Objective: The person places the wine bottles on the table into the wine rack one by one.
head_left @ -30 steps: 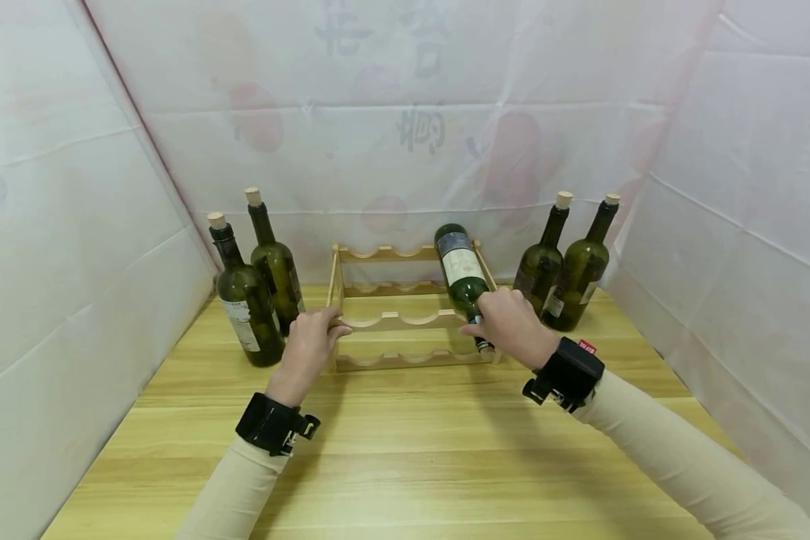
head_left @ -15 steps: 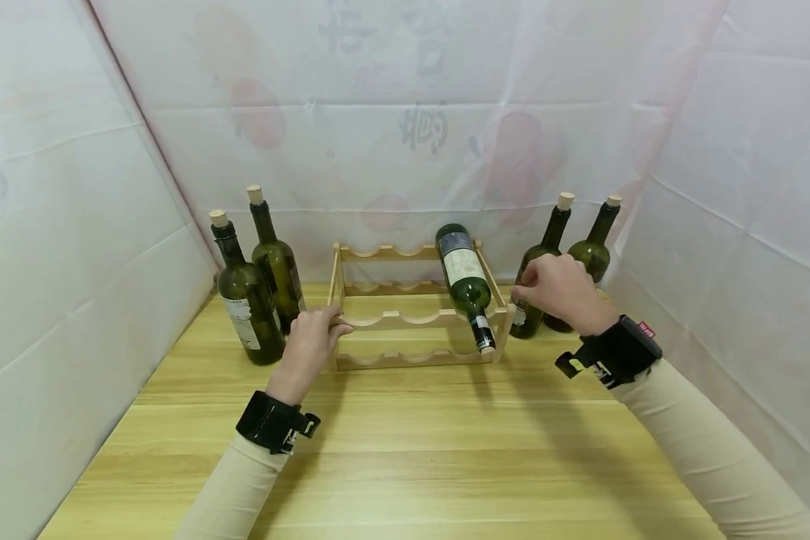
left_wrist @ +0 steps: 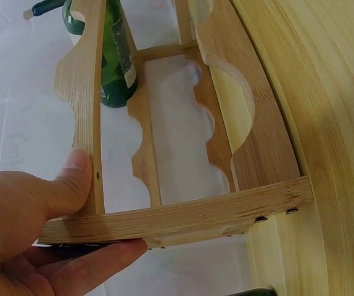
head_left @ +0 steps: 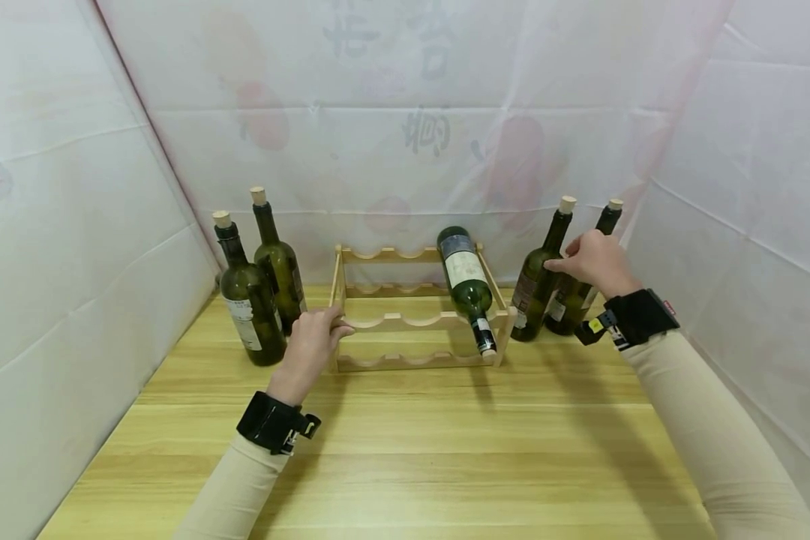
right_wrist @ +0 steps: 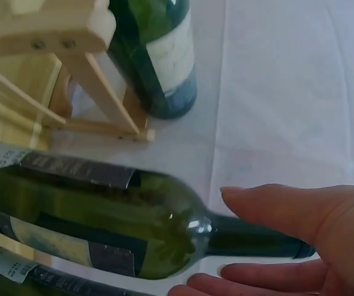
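Observation:
My left hand (head_left: 308,345) grips the front left corner of a light wooden wine rack (head_left: 405,322); in the left wrist view the thumb presses one side of the frame and the fingers lie under it. A green wine bottle (head_left: 466,277) lies in the rack's rightmost top slot, neck toward me. My right hand (head_left: 597,262) is at the neck of an upright corked wine bottle (head_left: 533,281), the nearer of two on the right. In the right wrist view its thumb and fingers are spread on either side of that bottle's neck (right_wrist: 251,237).
Another upright bottle (head_left: 563,307) stands just behind the right hand. Left of the rack stand two more corked bottles, a front one (head_left: 246,307) and a rear one (head_left: 280,266). Pale cloth walls (head_left: 378,165) surround the wooden table (head_left: 405,450).
My right hand has let go of the bottle lying in the rack and moved right to the upright bottles. The left hand keeps its place on the rack.

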The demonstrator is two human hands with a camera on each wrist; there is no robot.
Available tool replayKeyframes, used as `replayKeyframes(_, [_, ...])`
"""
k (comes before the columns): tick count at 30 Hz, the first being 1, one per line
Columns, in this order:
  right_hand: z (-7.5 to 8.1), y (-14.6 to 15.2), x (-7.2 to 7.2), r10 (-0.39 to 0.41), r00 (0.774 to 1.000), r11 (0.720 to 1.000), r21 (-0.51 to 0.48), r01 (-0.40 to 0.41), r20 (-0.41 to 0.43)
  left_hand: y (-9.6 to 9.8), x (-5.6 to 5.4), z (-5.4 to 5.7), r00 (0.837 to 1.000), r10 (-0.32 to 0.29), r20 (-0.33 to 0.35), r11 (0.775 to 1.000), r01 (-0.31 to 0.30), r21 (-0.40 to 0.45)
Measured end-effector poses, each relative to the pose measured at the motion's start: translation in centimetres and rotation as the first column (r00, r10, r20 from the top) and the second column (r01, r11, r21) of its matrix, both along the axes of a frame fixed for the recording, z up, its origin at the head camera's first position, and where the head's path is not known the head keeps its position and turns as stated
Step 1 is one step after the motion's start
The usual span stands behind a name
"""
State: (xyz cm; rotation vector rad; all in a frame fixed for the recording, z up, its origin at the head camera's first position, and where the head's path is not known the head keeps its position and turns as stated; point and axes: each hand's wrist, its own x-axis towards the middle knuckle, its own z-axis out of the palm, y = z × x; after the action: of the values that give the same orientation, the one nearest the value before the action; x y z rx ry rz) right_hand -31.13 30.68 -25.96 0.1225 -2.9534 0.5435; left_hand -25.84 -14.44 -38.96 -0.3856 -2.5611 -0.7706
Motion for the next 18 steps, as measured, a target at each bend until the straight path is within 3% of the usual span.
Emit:
replayKeyframes(7, [-0.2,0.6,-2.0,-0.017,0.999,1.000,0.007,0.018,-0.046,0.1,-0.1,-0.1,1.000,0.003,0.007,1.000,-0.003,0.004])
replayKeyframes(12, [-0.9,1.0,-3.3,-0.053,0.998,0.999,-0.002,0.054,0.039,0.3,0.0,-0.1,1.000,0.005,0.019,1.000,-0.005,0.007])
replayKeyframes(18, [-1.9,1.3,-3.9,-0.084,0.988,0.995,-0.038,0.089,0.130,0.3,0.0,0.0,1.000,-0.011,0.017,1.000,0.011,-0.001])
